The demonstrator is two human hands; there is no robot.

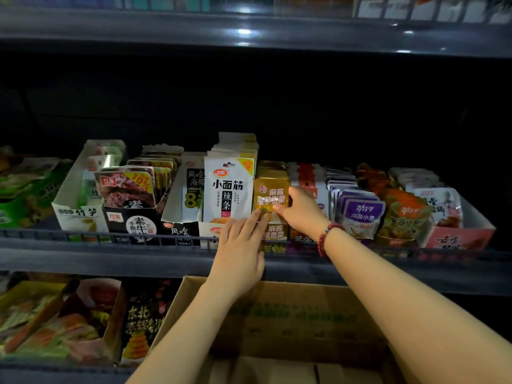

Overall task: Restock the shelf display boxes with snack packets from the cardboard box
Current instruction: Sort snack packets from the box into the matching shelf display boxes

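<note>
The small gold foil snack packet (271,195) stands upright, long axis vertical, at the front of its gold display box (274,234) on the shelf; my right hand (300,209) pinches its right edge, my left fingers (256,218) lie straight, touching its bottom corner from below

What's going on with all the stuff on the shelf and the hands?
Gold packet: upright in its display box, gripped.
Right hand: holds the gold packet.
Left hand: fingers straight, touching the packet's bottom.
White packets: standing upright, row full.
Cardboard box: open, below the shelf.
</note>
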